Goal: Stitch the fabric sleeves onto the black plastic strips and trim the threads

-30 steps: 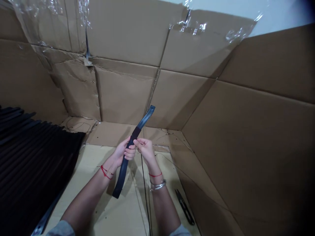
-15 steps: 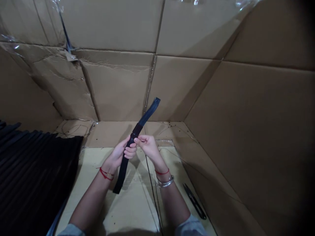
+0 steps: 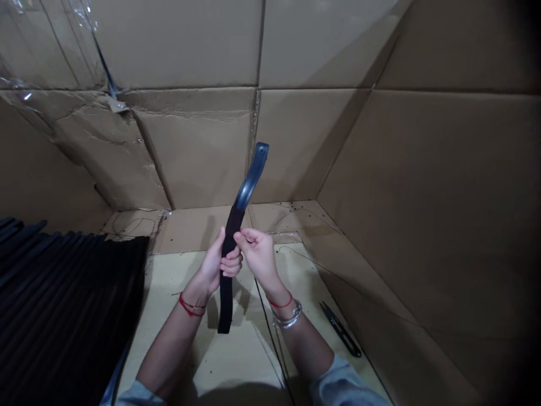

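Note:
A long, curved dark strip [image 3: 251, 179] stands tilted in the middle of the view. Its upper end is shiny with a small hole; black fabric covers its middle and lower part. My left hand [image 3: 220, 260] is wrapped round the fabric-covered middle, thumb on the left edge and fingers round the front. My right hand [image 3: 257, 251] is closed in a pinch at the right edge of the strip, just above the left fingers. Whatever lies between the right fingertips is too small to make out.
Many black strips [image 3: 67, 304] are stacked at the left. Black thread snips [image 3: 340, 330] lie on the pale board [image 3: 169, 293] at the right. Cardboard walls [image 3: 194, 146] rise behind and to the right. Loose threads lie near the back edge.
The strip has turned more upright, its shiny face now more toward the camera. Both hands have shifted slightly right with it, and the view has moved a little.

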### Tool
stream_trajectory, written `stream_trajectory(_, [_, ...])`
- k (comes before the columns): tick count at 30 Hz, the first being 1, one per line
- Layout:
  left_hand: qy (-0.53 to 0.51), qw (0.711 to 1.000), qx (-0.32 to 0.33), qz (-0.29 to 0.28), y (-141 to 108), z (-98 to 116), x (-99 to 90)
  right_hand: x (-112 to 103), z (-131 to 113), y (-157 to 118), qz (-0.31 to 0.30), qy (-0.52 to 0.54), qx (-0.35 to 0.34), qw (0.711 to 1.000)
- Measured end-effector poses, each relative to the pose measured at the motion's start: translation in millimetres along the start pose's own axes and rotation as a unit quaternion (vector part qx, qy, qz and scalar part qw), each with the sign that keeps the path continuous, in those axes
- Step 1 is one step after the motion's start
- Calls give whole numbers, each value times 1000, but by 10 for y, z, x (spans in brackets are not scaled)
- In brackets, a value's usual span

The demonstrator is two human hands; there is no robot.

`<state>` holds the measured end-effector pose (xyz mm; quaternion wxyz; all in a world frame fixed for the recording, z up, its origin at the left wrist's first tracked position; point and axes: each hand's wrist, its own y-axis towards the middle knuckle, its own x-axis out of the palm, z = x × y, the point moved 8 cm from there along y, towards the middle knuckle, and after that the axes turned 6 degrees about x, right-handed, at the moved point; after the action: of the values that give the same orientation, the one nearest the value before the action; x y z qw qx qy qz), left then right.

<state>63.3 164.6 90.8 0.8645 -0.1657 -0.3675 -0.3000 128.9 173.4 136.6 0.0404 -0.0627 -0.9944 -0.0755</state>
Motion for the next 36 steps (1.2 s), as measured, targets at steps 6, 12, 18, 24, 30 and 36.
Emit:
stream_trajectory(6, [-9,999,11,-29,-87,71,124,40,-150,-98,-63,-6,3,998])
stream_trajectory(12, [-8,1000,-9,-22,-145,-47,178,-13,-263,-219,3,-1,-46,999])
stream_trajectory(18, [29,998,46,-29,-153,33,240,0,-210,-199,-24,0,-14,1000])
stream_trajectory(24, [62,997,27,-40,-118,40,152,-12,-226,-96,-57,-40,-53,996])
stream_trajectory(30, [149,988,45,-20,-103,36,75,26,-217,-171,-33,-31,-48,998])
stream_trajectory(36, [326,920,196,93,-606,622,158,-58,-460,-264,-8,-83,-145,986])
